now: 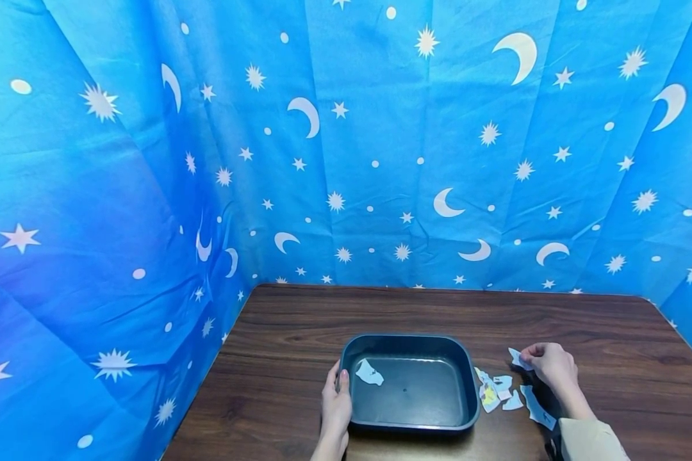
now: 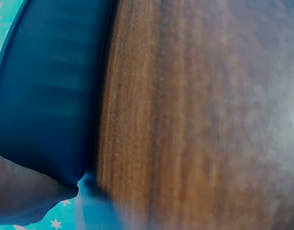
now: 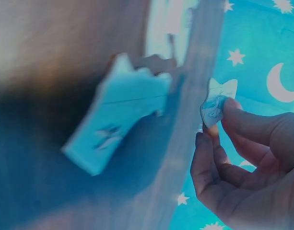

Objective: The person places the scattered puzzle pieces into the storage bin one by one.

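Blue moon-and-star cloth (image 1: 380, 141) hung behind a wood-grained table (image 1: 277, 358)

The cloth was creased and softly folded, printed with pale crescents, dots and spiky stars. Below it the table showed dark brown, streaked grain and rounded far corners.

On the table sat a dark, smooth tray (image 1: 418, 394), a deep rectangle with rounded corners and a faint shine on its floor. At nine o'clock on its rim the left hand (image 1: 337, 404) grasped the wall, thumb uppermost. Inside, toward ten o'clock, lay one pale, jagged scrap (image 1: 370, 372).

Just outside the tray, between three and four o'clock, was a small overlapping heap of torn pieces (image 1: 489, 392), pale blue with yellow patches. A narrow, curved strip (image 1: 534, 408) lay beyond it at four o'clock, thin and ragged-edged, with a dark printed mark.

Toward two o'clock of that heap, the right hand (image 1: 555, 369) pinched a little notched fragment (image 3: 216, 96) between thumb and fingers. A fine line and a small drawing crossed its face, but the thumb covered part of it.

The cream sleeve (image 1: 591, 440) ran off the bottom edge. In the left wrist view, blur softened the grain and only part of the tray's outer wall showed; the print on the heap was too small to read.
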Action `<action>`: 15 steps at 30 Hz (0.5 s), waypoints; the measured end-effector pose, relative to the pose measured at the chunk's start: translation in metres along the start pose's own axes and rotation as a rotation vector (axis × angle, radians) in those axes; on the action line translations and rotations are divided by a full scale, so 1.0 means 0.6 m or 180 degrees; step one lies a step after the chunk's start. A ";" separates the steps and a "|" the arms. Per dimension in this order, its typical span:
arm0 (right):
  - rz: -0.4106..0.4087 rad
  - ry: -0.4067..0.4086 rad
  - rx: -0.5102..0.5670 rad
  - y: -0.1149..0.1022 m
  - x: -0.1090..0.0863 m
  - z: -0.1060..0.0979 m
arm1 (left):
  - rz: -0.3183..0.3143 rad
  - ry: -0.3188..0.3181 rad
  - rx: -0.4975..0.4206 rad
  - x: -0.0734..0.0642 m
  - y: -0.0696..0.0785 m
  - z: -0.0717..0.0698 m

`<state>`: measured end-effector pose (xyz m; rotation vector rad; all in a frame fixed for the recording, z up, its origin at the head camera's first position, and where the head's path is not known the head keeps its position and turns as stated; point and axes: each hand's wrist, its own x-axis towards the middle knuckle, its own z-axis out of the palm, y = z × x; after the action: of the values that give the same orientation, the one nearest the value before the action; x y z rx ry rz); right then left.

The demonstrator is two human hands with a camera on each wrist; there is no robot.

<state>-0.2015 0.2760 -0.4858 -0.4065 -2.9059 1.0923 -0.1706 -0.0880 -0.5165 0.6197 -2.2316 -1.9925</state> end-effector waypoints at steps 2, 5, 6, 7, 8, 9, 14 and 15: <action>0.0025 0.0019 0.0115 -0.009 0.001 -0.004 | 0.0010 -0.0001 -0.0003 0.000 0.000 0.000; 0.0043 0.0032 0.0263 -0.020 0.004 -0.010 | 0.0027 0.0002 -0.0002 0.000 -0.001 -0.001; 0.0045 0.0022 0.0299 -0.023 0.006 -0.011 | 0.0026 0.0005 0.0001 0.000 -0.002 -0.001; 0.0052 0.0003 0.0349 -0.025 0.009 -0.012 | 0.0039 0.0007 -0.0007 0.000 -0.002 -0.001; 0.0103 0.0011 0.0408 -0.028 0.012 -0.011 | 0.0044 0.0004 -0.0011 0.000 -0.002 -0.001; 0.0156 0.0016 0.0468 -0.031 0.016 -0.010 | 0.0054 0.0002 -0.0019 0.000 -0.003 -0.001; 0.0203 -0.0123 0.0827 -0.058 0.021 -0.015 | 0.0109 -0.0011 -0.0057 0.000 -0.005 0.000; 0.0152 -0.0176 0.0893 -0.065 0.020 -0.018 | 0.0122 -0.0009 -0.0067 0.000 -0.005 0.000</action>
<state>-0.2211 0.2577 -0.4533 -0.4435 -2.7409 1.5140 -0.1697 -0.0883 -0.5193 0.5678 -2.2038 -1.9971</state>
